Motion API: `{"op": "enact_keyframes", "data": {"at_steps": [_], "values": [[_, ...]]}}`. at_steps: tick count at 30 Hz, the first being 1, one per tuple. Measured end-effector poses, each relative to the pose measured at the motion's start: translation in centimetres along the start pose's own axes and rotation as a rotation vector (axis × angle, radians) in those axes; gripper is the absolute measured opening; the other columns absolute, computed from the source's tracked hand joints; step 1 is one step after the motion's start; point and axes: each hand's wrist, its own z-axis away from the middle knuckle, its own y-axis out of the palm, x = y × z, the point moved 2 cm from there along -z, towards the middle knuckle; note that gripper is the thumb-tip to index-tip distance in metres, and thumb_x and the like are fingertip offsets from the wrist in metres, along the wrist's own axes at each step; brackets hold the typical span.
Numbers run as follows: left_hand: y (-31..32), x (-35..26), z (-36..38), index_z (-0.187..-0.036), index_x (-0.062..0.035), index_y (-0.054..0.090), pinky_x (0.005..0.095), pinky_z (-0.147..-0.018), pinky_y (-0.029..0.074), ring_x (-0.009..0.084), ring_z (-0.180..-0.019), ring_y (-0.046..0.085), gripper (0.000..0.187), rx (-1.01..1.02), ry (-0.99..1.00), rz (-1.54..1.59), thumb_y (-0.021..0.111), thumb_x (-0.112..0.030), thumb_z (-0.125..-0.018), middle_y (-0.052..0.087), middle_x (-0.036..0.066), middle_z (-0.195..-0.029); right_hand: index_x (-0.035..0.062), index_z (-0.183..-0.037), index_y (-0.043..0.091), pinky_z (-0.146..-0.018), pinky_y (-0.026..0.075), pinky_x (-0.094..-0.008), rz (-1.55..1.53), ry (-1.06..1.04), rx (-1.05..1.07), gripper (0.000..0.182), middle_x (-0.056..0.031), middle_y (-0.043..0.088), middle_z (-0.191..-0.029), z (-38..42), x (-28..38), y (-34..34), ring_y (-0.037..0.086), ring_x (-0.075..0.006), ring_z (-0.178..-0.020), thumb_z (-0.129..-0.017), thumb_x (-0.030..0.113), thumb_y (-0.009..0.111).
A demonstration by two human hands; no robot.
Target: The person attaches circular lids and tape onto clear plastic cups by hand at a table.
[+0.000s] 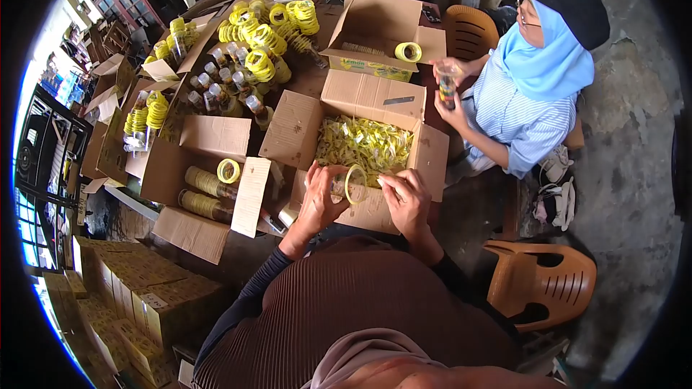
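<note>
My left hand [321,197] is closed around a clear plastic cup with a yellow rim [355,186], tilted so its round opening faces right. Just right of that rim, my right hand [407,200] has thumb and fingertips pinched together; what they hold, if anything, is too small to make out. Both hands are over the near side of an open cardboard box [292,126]. Inside it lies a heap of small yellow and clear packets [364,145].
Left stands a carton [169,173] holding stacked yellow-rimmed cups [209,181]. Behind are bundled yellow rings [263,39] and clear bottle-like containers [223,79]. A co-worker [544,115] at right holds a clear container [447,86]. An orange chair [544,281] stands near right; stacked cartons [137,281] near left.
</note>
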Motion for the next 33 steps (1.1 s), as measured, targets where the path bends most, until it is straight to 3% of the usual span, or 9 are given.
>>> {"op": "enact_keyframes", "data": {"at_steps": [2, 4, 5, 7, 8, 12, 14, 25, 33], "values": [[-0.2, 0.1, 0.3, -0.123, -0.0012, 0.05, 0.0429, -0.102, 0.042, 0.0362, -0.111, 0.055, 0.067, -0.027, -0.003, 0.027, 0.079, -0.005, -0.063, 0.058, 0.018, -0.114, 0.0064, -0.091, 0.07, -0.063, 0.048, -0.0348, -0.025, 0.052, -0.006, 0.018, -0.007, 0.059, -0.078, 0.2, 0.0, 0.1, 0.059, -0.0247, -0.072, -0.076, -0.002, 0.074], [-0.2, 0.4, 0.3, -0.129, -0.0014, 0.047, 0.0387, -0.103, 0.043, 0.0298, -0.114, 0.057, 0.066, 0.088, -0.26, 0.359, 0.076, -0.002, -0.07, 0.058, 0.015, -0.121, 0.0067, -0.092, 0.07, -0.063, 0.048, -0.0346, -0.075, 0.097, -0.026, 0.019, -0.0069, 0.059, -0.078, 0.4, -0.3, 0.3, 0.059, -0.0244, -0.072, -0.076, -0.002, 0.074], [-0.1, 0.4, 0.5, -0.129, -0.0014, 0.047, 0.0387, -0.103, 0.043, 0.0298, -0.114, 0.057, 0.066, 0.088, -0.259, 0.358, 0.076, -0.002, -0.07, 0.058, 0.015, -0.121, 0.0069, -0.092, 0.07, -0.062, 0.048, -0.0345, -0.125, 0.141, -0.046, 0.02, -0.0069, 0.059, -0.078, 0.5, -0.5, 0.4, 0.059, -0.024, -0.071, -0.075, -0.003, 0.074], [0.5, 0.6, 1.0, -0.135, -0.0014, 0.042, 0.0356, -0.102, 0.043, 0.0226, -0.119, 0.055, 0.064, 0.055, -0.432, 0.952, 0.072, -0.001, -0.078, 0.056, 0.011, -0.126, 0.007, -0.091, 0.07, -0.061, 0.048, -0.0342, -0.168, 0.164, -0.069, 0.02, -0.0067, 0.059, -0.078, 1.2, -1.0, 0.9, 0.06, -0.0236, -0.07, -0.074, -0.003, 0.075], [0.4, 0.7, 1.3, -0.137, -0.0025, 0.041, 0.0336, -0.103, 0.042, 0.0189, -0.124, 0.051, 0.06, 0.096, -0.523, 1.077, 0.068, 0.0, -0.084, 0.055, 0.008, -0.129, 0.0071, -0.09, 0.07, -0.059, 0.048, -0.034, -0.209, 0.188, -0.091, 0.02, -0.0065, 0.06, -0.079, 1.4, -1.2, 1.0, 0.06, -0.0233, -0.07, -0.074, -0.003, 0.076], [1.5, 1.5, 2.1, -0.14, -0.0043, 0.039, 0.0348, -0.105, 0.04, 0.0209, -0.126, 0.05, 0.062, 0.057, -0.532, 1.234, 0.066, 0.003, -0.084, 0.053, 0.009, -0.131, 0.0088, -0.087, 0.068, -0.057, 0.046, -0.0346, -0.069, -0.011, -0.1, 0.02, -0.0046, 0.056, -0.075, 1.6, -0.1, 0.8, 0.057, -0.0228, -0.066, -0.072, 0.001, 0.079], [1.5, 0.6, 1.8, -0.139, -0.0049, 0.038, 0.0367, -0.109, 0.037, 0.0209, -0.125, 0.05, 0.063, -0.024, -0.503, 1.435, 0.067, -0.006, -0.083, 0.052, 0.01, -0.132, 0.0097, -0.086, 0.068, -0.056, 0.045, -0.035, -0.039, -0.041, -0.088, 0.019, -0.0043, 0.055, -0.073, 1.8, 0.3, 1.1, 0.056, -0.0227, -0.065, -0.072, 0.002, 0.079], [1.6, -0.1, 1.9, -0.134, -0.0074, 0.042, 0.0316, -0.099, 0.04, 0.0155, -0.113, 0.05, 0.054, -0.079, -0.54, 1.22, 0.067, -0.006, -0.086, 0.049, 0.005, -0.127, 0.0077, -0.086, 0.069, -0.053, 0.044, -0.0348, 0.024, -0.197, -0.065, 0.021, -0.0032, 0.052, -0.071, 1.7, 2.0, 0.9, 0.053, -0.0207, -0.06, -0.069, 0.001, 0.078], [2.0, -0.1, 2.2, -0.132, -0.0056, 0.043, 0.0299, -0.099, 0.041, 0.0145, -0.115, 0.051, 0.052, -0.055, -0.558, 1.127, 0.07, -0.007, -0.087, 0.053, 0.005, -0.121, 0.0082, -0.084, 0.068, -0.054, 0.045, -0.0353, 0.018, -0.074, -0.03, 0.016, -0.0042, 0.053, -0.07, 1.5, 1.4, 1.5, 0.055, -0.0218, -0.06, -0.072, 0.003, 0.078]]}}
